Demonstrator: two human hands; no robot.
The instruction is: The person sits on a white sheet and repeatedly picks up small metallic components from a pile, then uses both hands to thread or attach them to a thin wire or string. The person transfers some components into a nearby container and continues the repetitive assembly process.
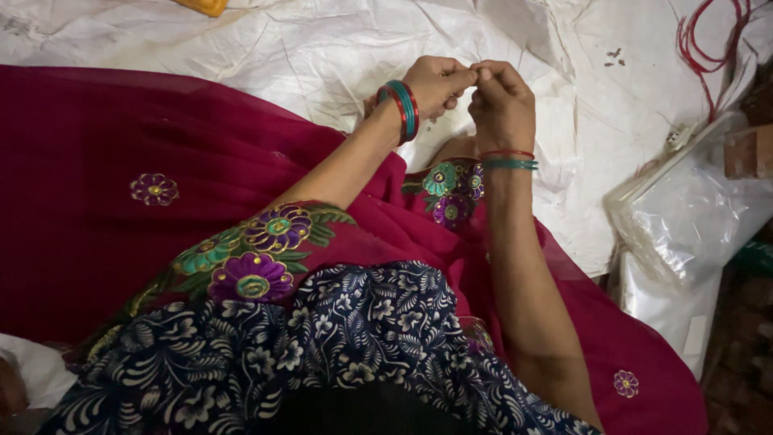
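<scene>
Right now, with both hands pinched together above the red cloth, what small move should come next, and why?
Probably keep the pinch and draw the hands slightly apart. The left hand and right hand meet fingertip to fingertip over the embroidered red cloth; whatever they pinch is too small to see, so a slow pull seems safest.

The embroidered cloth [121,201] lies on the sheet [322,48]; plastic bags [692,217], perhaps stacked, lie to its right.

Deep-red cloth [105,242] with embroidered purple-teal flowers, draped in folds across lap, spread over crumpled white sheet [322,48] beneath.
</scene>
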